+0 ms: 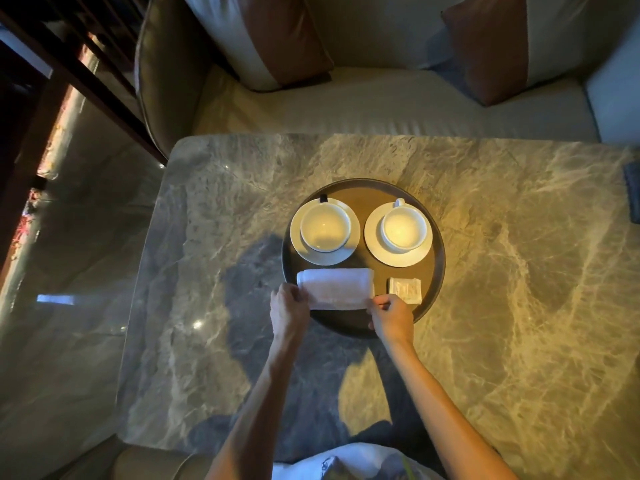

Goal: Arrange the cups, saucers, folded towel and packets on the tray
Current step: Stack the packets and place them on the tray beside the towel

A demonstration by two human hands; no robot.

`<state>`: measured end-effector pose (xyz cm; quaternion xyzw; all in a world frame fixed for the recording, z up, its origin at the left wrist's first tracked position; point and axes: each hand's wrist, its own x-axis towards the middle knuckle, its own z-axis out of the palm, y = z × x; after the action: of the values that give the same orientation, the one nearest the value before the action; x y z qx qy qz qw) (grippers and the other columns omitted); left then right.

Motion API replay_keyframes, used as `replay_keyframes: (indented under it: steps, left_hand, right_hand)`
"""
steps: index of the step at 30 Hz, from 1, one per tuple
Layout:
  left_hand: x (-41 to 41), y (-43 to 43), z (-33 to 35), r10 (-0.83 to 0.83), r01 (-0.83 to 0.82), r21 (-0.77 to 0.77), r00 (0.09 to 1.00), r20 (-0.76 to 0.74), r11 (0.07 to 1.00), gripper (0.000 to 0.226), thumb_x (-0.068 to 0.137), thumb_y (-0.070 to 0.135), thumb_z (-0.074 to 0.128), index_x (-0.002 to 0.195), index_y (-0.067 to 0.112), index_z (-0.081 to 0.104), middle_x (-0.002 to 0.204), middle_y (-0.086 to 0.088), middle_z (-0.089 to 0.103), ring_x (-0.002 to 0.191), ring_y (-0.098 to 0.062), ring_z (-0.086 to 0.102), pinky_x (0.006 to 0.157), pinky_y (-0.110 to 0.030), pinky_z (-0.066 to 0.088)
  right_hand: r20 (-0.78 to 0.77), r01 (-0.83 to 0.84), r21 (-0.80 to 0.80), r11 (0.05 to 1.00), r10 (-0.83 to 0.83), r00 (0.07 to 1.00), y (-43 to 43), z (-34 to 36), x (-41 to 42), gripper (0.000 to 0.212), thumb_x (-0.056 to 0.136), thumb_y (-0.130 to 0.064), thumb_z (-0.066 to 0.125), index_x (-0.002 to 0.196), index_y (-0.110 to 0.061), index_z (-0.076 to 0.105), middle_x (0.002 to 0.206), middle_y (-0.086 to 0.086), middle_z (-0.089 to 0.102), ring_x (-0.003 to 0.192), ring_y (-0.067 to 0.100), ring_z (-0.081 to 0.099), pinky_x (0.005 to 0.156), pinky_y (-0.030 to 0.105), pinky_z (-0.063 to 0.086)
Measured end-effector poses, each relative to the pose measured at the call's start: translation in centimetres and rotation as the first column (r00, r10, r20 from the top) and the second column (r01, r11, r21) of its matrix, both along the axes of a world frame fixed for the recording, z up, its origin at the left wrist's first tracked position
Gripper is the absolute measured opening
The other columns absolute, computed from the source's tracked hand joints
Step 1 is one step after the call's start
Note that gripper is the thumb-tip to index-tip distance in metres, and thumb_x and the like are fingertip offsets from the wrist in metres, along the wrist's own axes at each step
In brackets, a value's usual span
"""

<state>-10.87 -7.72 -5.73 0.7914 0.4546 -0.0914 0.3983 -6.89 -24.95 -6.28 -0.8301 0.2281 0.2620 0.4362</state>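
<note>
A round dark tray (pixel 437 271) lies on the marble table. Two white cups stand on white saucers at its back: the left cup (pixel 325 227) on the left saucer (pixel 296 244), the right cup (pixel 403 227) on the right saucer (pixel 374 247). A folded white towel (pixel 337 287) lies at the tray's front left. My left hand (pixel 288 310) pinches its left end and my right hand (pixel 390 317) pinches its front right corner. A small stack of white packets (pixel 405 289) lies to the right of the towel.
The marble table (pixel 519 271) stretches wide around the tray. A sofa with brown-striped cushions (pixel 287 39) stands behind the far edge. A dark object (pixel 632 192) sits at the table's right edge. Polished floor lies to the left.
</note>
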Motion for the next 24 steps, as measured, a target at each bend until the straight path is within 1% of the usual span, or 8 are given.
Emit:
replay_keyframes:
  steps: [4, 9, 13, 16, 18, 20, 22, 24]
  left_hand:
    - [-0.6, -0.1, -0.2, 0.000, 0.001, -0.010, 0.998, 0.058, 1.000, 0.013, 0.090, 0.011, 0.054, 0.092, 0.003, 0.065, 0.094, -0.015, 0.065, 0.089, -0.031, 0.059, 0.076, -0.040, 0.051]
    - [-0.5, -0.2, -0.3, 0.017, -0.016, -0.019, 0.998, 0.057, 1.000, 0.013, 0.091, 0.016, 0.053, 0.095, 0.005, 0.059, 0.095, -0.008, 0.061, 0.088, -0.026, 0.055, 0.077, -0.039, 0.049]
    - [-0.9, 0.1, -0.2, 0.183, -0.182, -0.017, 0.982, 0.049, 0.983, 0.014, 0.092, 0.016, 0.042, 0.092, 0.007, 0.053, 0.098, -0.009, 0.059, 0.089, -0.026, 0.053, 0.080, -0.039, 0.044]
    - [-1.3, 1.0, -0.8, 0.257, -0.257, -0.073, 0.966, -0.003, 0.964, 0.020, 0.093, 0.019, 0.041, 0.097, 0.005, 0.055, 0.104, -0.014, 0.062, 0.096, -0.032, 0.057, 0.087, -0.045, 0.047]
    - [-1.5, 1.6, -1.6, 0.275, -0.275, -0.167, 0.961, -0.026, 0.947, 0.024, 0.095, 0.021, 0.042, 0.102, 0.005, 0.059, 0.105, -0.015, 0.067, 0.097, -0.034, 0.062, 0.087, -0.044, 0.050]
    - [-1.6, 1.7, -2.1, 0.275, -0.270, -0.241, 0.961, -0.016, 0.932, 0.024, 0.095, 0.022, 0.047, 0.101, 0.005, 0.064, 0.100, -0.018, 0.070, 0.086, -0.032, 0.065, 0.080, -0.042, 0.053]
    - [-1.8, 1.7, -2.3, 0.271, -0.258, -0.272, 0.963, 0.011, 0.927, 0.023, 0.094, 0.019, 0.052, 0.100, 0.005, 0.068, 0.096, -0.020, 0.071, 0.075, -0.025, 0.061, 0.070, -0.037, 0.050]
    - [-2.0, 1.7, -2.3, 0.284, -0.257, -0.303, 0.958, 0.046, 0.917, 0.021, 0.091, 0.016, 0.057, 0.103, 0.005, 0.070, 0.091, -0.021, 0.071, 0.071, -0.023, 0.057, 0.068, -0.034, 0.046]
  right_hand:
    - [-0.020, 0.046, 0.012, 0.999, -0.045, 0.999, -0.3, -0.4, -0.3, 0.007, 0.093, -0.025, 0.065, 0.093, -0.018, 0.063, 0.080, 0.003, 0.066, 0.063, 0.015, 0.064, 0.055, 0.022, 0.046]
    - [-0.016, 0.046, 0.033, 0.998, -0.045, 0.999, -0.6, -0.3, -0.6, 0.011, 0.094, -0.025, 0.064, 0.100, -0.015, 0.063, 0.085, -0.001, 0.063, 0.071, 0.014, 0.061, 0.063, 0.025, 0.049]
    - [0.192, 0.089, -0.091, 0.992, -0.070, 0.979, -2.4, 0.6, 0.2, 0.012, 0.092, -0.034, 0.064, 0.093, -0.023, 0.063, 0.081, -0.012, 0.061, 0.076, 0.009, 0.058, 0.060, 0.017, 0.039]
    - [0.278, 0.247, -0.171, 0.954, -0.194, 0.941, -5.5, 0.7, 2.2, 0.018, 0.093, -0.033, 0.062, 0.103, -0.017, 0.063, 0.092, -0.001, 0.064, 0.084, 0.017, 0.058, 0.063, 0.024, 0.039]
    - [0.189, 0.334, -0.146, 0.931, -0.305, 0.933, -7.8, 0.0, 3.5, 0.028, 0.095, -0.033, 0.061, 0.112, -0.011, 0.061, 0.098, 0.004, 0.063, 0.090, 0.021, 0.058, 0.077, 0.033, 0.044]
    - [0.036, 0.389, -0.036, 0.921, -0.387, 0.921, -9.5, -1.0, 4.0, 0.031, 0.095, -0.035, 0.061, 0.112, -0.009, 0.062, 0.103, 0.005, 0.062, 0.099, 0.022, 0.057, 0.089, 0.038, 0.044]
    - [-0.031, 0.364, 0.035, 0.931, -0.363, 0.931, -10.2, -1.8, 3.8, 0.027, 0.094, -0.033, 0.063, 0.109, -0.010, 0.066, 0.104, 0.005, 0.062, 0.102, 0.021, 0.055, 0.090, 0.036, 0.043]
    - [-0.001, 0.312, 0.038, 0.949, -0.312, 0.950, -10.4, -2.6, 3.3, 0.021, 0.093, -0.028, 0.066, 0.105, -0.011, 0.068, 0.100, 0.005, 0.064, 0.099, 0.022, 0.056, 0.093, 0.039, 0.044]
